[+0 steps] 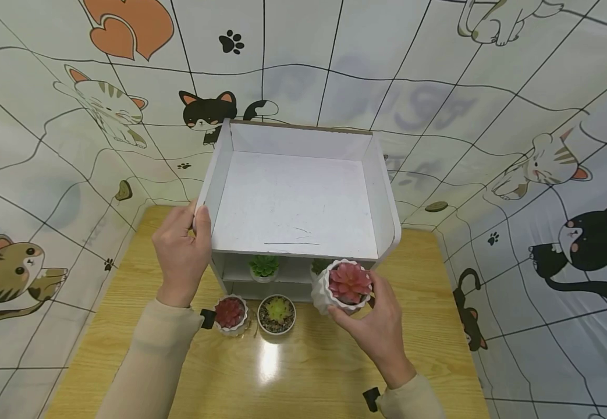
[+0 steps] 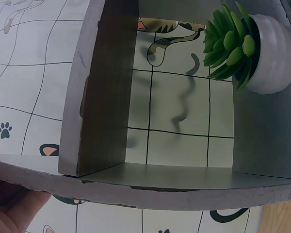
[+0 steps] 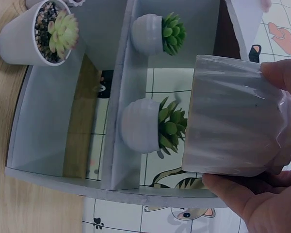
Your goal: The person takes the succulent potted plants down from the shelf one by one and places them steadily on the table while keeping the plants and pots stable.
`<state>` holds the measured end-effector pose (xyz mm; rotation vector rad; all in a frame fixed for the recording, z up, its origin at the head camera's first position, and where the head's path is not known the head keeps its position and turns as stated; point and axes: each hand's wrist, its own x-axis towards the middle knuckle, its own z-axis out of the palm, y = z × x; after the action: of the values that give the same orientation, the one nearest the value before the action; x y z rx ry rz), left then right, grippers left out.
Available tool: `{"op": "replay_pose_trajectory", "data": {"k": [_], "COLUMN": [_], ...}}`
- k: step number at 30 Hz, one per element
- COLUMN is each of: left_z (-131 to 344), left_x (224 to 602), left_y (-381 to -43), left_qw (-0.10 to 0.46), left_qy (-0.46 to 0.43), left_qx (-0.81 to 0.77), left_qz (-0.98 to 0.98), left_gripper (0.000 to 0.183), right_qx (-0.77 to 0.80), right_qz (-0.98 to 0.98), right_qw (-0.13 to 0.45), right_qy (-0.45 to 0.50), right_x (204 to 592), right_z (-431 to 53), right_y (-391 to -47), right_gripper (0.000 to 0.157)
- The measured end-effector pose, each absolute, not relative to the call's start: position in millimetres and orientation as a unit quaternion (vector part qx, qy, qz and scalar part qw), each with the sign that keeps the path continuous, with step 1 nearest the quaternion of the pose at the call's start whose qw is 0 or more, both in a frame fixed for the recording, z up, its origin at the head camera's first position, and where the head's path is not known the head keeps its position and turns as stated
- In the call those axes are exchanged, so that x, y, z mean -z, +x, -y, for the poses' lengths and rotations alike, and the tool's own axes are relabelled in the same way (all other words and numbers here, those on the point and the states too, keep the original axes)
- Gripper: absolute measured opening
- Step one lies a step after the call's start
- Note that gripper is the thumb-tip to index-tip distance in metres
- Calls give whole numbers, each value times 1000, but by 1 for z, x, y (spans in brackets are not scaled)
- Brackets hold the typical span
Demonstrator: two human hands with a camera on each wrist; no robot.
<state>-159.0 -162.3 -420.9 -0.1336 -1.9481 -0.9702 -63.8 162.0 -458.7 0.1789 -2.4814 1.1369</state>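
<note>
A white shelf unit [image 1: 293, 198] with a bare top tray stands on the table. My left hand [image 1: 183, 250] grips the upper edge of its left side panel. In my right hand [image 1: 376, 326], thumb and fingers hold a white ridged pot [image 3: 237, 116] with a red succulent [image 1: 350, 282], raised in front of the shelf's right side. On the middle shelf sit two small white pots with green succulents, one at the left [image 1: 263, 266], another [image 3: 140, 126] partly hidden behind the held pot in the head view.
On the table before the shelf stand a white pot with a yellow-green succulent [image 1: 277, 314] and a pot with a dark red succulent [image 1: 231, 313]. The wooden table [image 1: 313, 372] is bounded by cat-patterned cloth walls [image 1: 303, 46].
</note>
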Motion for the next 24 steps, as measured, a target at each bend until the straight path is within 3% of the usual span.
{"op": "replay_pose_trajectory", "data": {"k": [24], "left_z": [160], "left_x": [418], "left_y": [-158], "left_qw": [467], "left_qy": [-53], "left_qx": [391], "left_qz": [791], "left_gripper": [28], "right_qx": [-374], "right_qz": [899], "right_qw": [218], "right_qy": [66], "right_x": [477], "right_z": [-160], "right_y": [-62], "right_gripper": [87]}}
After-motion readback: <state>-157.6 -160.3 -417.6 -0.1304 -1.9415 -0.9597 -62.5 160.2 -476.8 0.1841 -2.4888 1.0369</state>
